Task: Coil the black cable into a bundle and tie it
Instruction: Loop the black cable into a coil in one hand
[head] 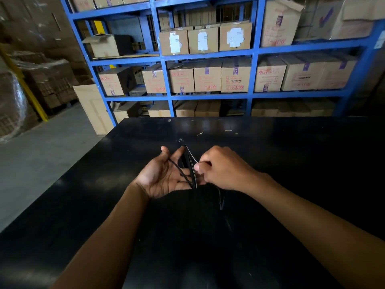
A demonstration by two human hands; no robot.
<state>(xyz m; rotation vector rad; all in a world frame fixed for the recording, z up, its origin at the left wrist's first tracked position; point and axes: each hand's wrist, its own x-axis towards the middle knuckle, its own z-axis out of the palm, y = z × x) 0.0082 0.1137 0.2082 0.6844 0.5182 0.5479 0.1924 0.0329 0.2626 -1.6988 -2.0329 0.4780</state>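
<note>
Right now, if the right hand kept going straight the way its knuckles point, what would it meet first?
Probably the black cable coiled over the open left hand; the right hand points left, almost touching it. Depth is unclear.

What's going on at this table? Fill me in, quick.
A person is coiling a black cable over a black table. The left hand is held open, palm up, with several loops lying across its fingers. The right hand is closed on a strand beside the loops. A loose tail hangs below the right hand toward the table. No tie is on the bundle yet. Blue shelves of cardboard boxes stand behind.
</note>
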